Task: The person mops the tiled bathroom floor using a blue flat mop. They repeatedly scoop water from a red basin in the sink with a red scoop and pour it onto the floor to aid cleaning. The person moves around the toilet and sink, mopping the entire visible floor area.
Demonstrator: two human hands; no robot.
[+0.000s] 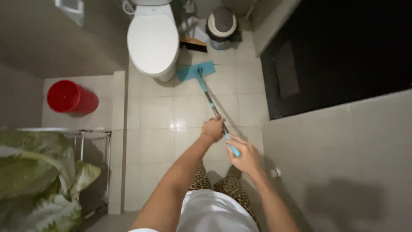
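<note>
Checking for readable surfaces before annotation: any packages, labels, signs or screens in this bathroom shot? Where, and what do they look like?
None in view: no package, label, sign or screen.
Nearest candidate: white wall fixture, top left, rectangular, too cropped to identify.
Both hands, left hand and right hand, grip the teal mop handle.

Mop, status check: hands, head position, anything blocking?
Left hand and right hand both gripping mop handle. Blue mop head flat on tiles beside toilet. Dustpan just beyond.

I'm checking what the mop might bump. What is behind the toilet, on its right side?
Behind the toilet lie a broom head and a lidded bin. What stands between them is too dark to tell.
</note>
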